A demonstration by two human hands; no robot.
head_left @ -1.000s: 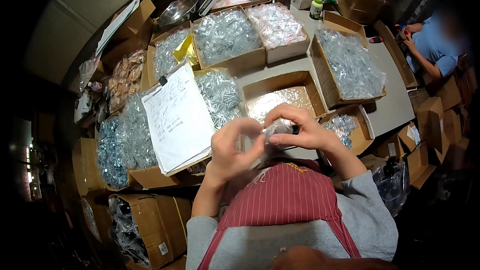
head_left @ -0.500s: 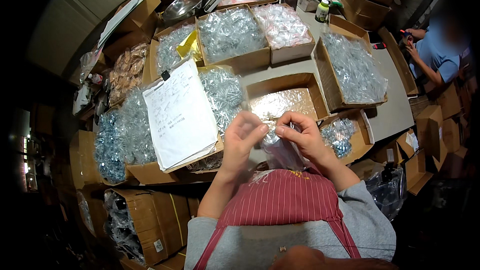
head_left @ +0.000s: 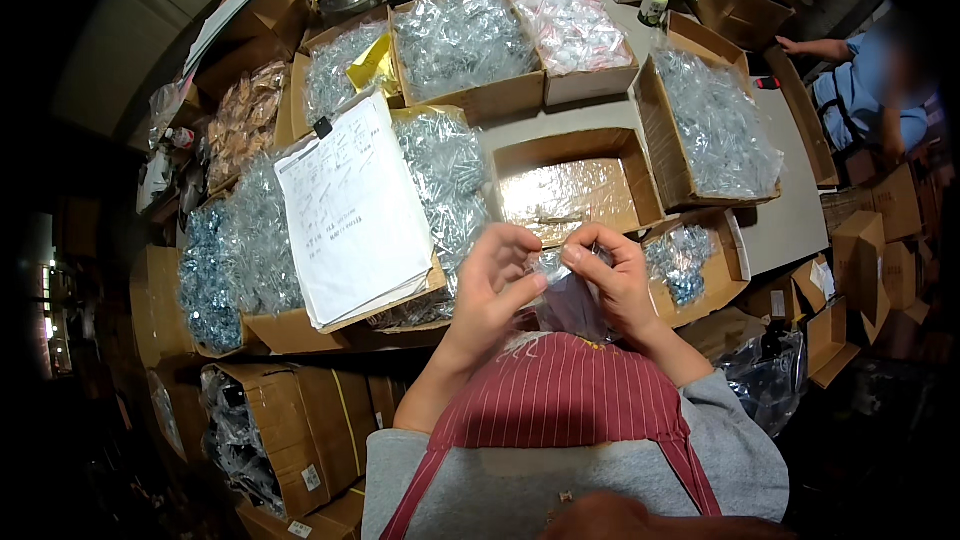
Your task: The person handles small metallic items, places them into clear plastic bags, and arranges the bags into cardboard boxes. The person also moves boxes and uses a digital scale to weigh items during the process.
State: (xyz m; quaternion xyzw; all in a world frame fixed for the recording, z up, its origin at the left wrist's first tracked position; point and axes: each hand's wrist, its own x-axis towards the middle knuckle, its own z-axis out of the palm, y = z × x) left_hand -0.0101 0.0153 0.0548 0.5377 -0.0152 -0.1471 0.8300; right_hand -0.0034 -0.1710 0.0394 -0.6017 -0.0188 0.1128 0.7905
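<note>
1. Head view: the right hand (head_left: 615,280) pinches a clear bag (head_left: 572,306) between thumb and fingers.
2. The left hand (head_left: 495,285) is half curled, its thumb at the bag's upper left edge; whether it grips cannot be told.
3. The bag is between both hands, just above the apron (head_left: 560,395) and on the near side of an open box (head_left: 575,190).
4. Left of the box, clipped sheets (head_left: 350,220) lie slanted over packets (head_left: 445,165).
5. Right of it, a carton (head_left: 665,135) of packets stands on the counter (head_left: 785,225).
</note>
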